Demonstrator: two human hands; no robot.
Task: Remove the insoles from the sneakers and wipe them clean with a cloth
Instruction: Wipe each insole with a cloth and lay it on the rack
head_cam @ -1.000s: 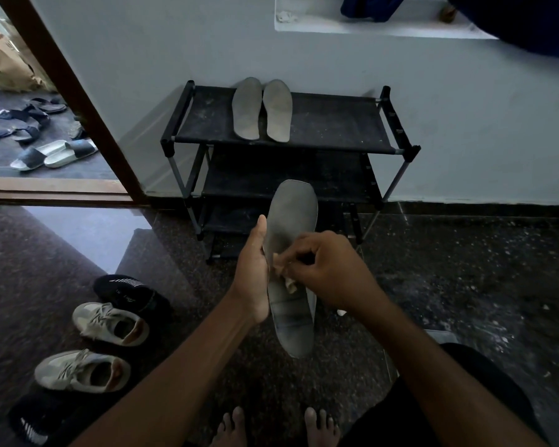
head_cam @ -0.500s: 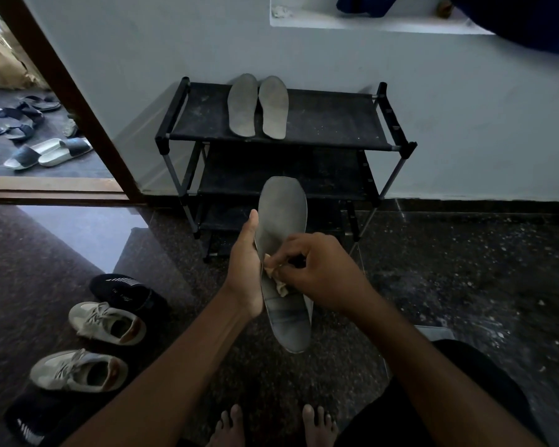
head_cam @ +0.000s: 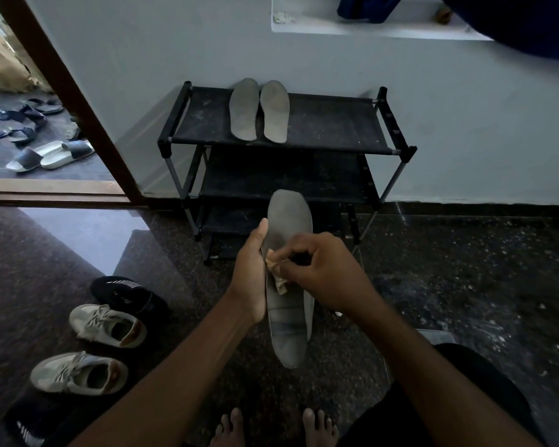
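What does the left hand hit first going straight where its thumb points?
Probably the black fabric shoe rack; the flat grey insole the left hand grips would touch first. Depth unclear.

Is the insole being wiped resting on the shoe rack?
No, the left hand holds the insole up in front of the shoe rack, while the right hand pinches the cloth against it.

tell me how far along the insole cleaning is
Done, apparently: two insoles lie on the rack's top shelf. In hand: the left hand holds a third insole while the right hand rubs the cloth on it. Left: finishing it; any fourth isn't visible.
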